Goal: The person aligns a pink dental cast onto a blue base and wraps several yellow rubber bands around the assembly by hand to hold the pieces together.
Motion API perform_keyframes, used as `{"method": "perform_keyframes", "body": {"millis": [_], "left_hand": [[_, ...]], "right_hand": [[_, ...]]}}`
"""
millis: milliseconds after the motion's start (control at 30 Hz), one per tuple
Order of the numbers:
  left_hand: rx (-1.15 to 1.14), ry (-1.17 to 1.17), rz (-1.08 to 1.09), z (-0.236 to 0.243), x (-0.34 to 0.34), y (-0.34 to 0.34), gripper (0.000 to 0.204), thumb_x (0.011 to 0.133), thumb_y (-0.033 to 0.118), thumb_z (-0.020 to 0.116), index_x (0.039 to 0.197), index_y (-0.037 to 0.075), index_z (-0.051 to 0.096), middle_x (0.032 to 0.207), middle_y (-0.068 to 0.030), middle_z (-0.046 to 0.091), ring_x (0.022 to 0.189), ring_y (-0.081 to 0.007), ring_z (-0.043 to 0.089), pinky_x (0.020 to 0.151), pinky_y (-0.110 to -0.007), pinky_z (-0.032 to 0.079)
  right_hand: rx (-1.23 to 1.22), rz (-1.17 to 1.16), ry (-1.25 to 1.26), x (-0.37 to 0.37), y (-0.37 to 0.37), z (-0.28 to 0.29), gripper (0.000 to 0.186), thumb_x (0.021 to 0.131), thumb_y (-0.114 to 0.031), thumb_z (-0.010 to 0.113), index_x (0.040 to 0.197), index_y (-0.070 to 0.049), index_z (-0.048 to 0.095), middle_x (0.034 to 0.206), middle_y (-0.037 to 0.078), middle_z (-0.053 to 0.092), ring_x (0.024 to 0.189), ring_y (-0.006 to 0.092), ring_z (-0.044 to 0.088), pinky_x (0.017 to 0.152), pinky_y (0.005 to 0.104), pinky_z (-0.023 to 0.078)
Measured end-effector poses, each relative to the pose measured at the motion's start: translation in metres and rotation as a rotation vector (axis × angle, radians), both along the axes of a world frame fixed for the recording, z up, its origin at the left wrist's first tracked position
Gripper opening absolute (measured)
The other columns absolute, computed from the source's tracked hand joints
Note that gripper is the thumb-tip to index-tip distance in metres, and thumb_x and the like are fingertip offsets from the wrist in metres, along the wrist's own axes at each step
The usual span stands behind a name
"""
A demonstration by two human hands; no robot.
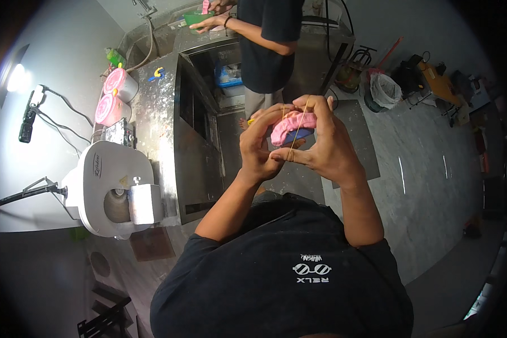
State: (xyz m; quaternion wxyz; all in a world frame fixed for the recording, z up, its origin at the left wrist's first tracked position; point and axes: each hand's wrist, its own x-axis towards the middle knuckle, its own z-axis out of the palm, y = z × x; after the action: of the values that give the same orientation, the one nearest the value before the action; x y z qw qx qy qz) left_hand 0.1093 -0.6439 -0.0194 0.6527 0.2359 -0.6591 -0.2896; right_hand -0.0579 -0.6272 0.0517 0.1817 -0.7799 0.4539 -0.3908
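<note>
In front of my chest I hold a pink, arch-shaped dental cast (292,124) with tooth-like bumps, joined with a blue piece (299,136) at its lower side. A thin yellowish rubber band (305,117) is stretched across it. My left hand (258,147) curls around the left side, its thumb underneath. From the right, my right hand (333,147) grips it with bent fingers on top and its thumb crossing below. Both hands are closed on the cast and band. A small yellow bit (251,121) shows beside the left fingers; what it belongs to is hidden.
To the left, a white machine (104,183) with a round opening stands by the metal counter (162,107). Pink-lidded tubs (111,108) stand behind it. Ahead, a person (270,45) holds a green bowl (195,19). A lined bin (384,90) stands at right.
</note>
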Motion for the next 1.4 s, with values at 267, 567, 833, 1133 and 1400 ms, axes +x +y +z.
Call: {"method": "perform_keyframes", "body": {"millis": [267,567,833,1133,1400], "left_hand": [[-0.064,-0.197,-0.043,-0.005,0.006,0.014,0.057,0.086,0.029,0.076,0.122,-0.012,0.065,0.121,-0.0228,0.07,0.111,-0.0291,0.068,0.107,-0.043,0.039],[-0.053,-0.217,-0.17,-0.026,0.005,0.023,0.062,0.079,0.028,0.083,0.127,-0.007,0.066,0.126,-0.0218,0.068,0.114,-0.0338,0.067,0.105,-0.041,0.044],[0.233,-0.022,-0.401,-0.036,-0.003,0.035,0.057,0.076,0.01,0.09,0.125,-0.007,0.066,0.125,-0.0179,0.069,0.12,-0.0292,0.063,0.106,-0.04,0.045],[0.643,0.453,-0.622,-0.02,-0.018,0.035,0.056,0.086,0.031,0.085,0.12,-0.009,0.066,0.12,-0.0184,0.069,0.105,-0.0264,0.071,0.095,-0.039,0.057],[0.803,0.691,-0.665,0.002,-0.058,0.019,0.063,0.095,0.038,0.076,0.138,-0.003,0.055,0.119,-0.0136,0.069,0.115,-0.0244,0.067,0.108,-0.041,0.049]], "right_hand": [[0.211,-0.006,0.088,-0.01,0.011,0.01,0.077,0.059,-0.038,0.101,0.111,-0.006,0.054,0.095,0.01,0.067,0.091,0.0259,0.069,0.095,0.0421,0.052],[0.437,0.163,0.089,-0.029,0.016,0.008,0.07,0.064,-0.036,0.096,0.109,-0.004,0.052,0.096,0.017,0.07,0.09,0.0363,0.071,0.083,0.0412,0.054],[0.703,0.264,0.02,-0.049,0.012,0.017,0.066,0.07,-0.033,0.096,0.113,-0.002,0.057,0.084,0.011,0.07,0.076,0.0197,0.068,0.069,0.0313,0.053],[0.709,0.455,-0.564,-0.075,0.009,-0.016,0.069,0.082,-0.036,0.091,0.129,-0.002,0.054,0.103,0.008,0.071,0.096,0.0133,0.071,0.077,0.025,0.057],[0.236,0.054,-0.509,-0.063,0.054,-0.03,0.049,0.09,-0.008,0.08,0.13,0.001,0.053,0.119,0.014,0.069,0.108,0.0176,0.07,0.084,0.028,0.058]]}}
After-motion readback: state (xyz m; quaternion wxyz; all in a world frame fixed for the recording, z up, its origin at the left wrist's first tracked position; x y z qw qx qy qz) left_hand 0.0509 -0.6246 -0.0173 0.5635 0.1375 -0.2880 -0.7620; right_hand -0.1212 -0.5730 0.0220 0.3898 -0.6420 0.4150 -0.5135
